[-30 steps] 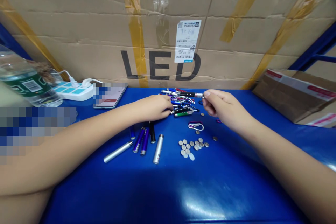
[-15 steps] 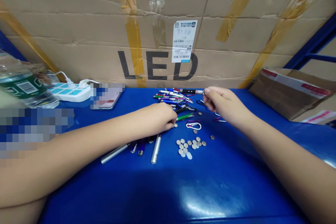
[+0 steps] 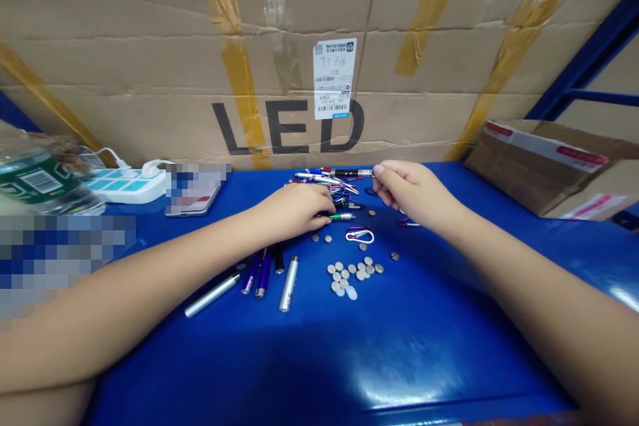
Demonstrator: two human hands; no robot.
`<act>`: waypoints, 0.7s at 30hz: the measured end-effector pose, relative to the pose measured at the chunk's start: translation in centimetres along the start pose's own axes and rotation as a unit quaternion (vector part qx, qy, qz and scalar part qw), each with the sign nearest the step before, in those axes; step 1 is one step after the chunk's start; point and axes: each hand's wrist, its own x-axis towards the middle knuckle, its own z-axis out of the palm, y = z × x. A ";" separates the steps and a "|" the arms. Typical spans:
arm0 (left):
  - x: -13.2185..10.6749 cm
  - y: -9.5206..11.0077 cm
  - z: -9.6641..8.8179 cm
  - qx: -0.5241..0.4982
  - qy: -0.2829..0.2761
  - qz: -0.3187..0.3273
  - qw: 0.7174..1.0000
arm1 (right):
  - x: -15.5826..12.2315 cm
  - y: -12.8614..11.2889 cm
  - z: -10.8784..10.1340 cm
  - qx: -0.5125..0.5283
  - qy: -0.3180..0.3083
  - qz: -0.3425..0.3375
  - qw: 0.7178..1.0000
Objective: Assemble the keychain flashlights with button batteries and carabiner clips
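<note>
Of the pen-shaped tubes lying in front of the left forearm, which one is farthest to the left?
The long silver tube. It lies slanted and apart, while the blue ones and the shorter silver one lie to its right.

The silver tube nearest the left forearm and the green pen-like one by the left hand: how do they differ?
The silver tube is plain silver and looks longer; the green one is green with a silver tip and looks shorter. The silver tube lies slanted, apart from both hands; the green one lies nearly level at the fingertips of the left hand. The silver tube sits nearer the camera, the green one at the edge of the far pile. Both are slim cylinders lying flat on the blue table.
</note>
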 end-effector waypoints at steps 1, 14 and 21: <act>0.1 -0.2 0.0 0.006 -0.002 -0.009 1.000 | 0.0 0.0 -0.1 -0.010 -0.002 -0.001 1.000; 0.7 -1.7 0.7 0.081 0.052 -0.064 0.993 | 1.0 2.6 0.9 -0.039 -0.099 -0.068 0.992; 0.8 -2.0 1.1 0.070 0.040 -0.075 0.994 | 1.2 3.3 1.0 -0.049 -0.090 -0.077 0.992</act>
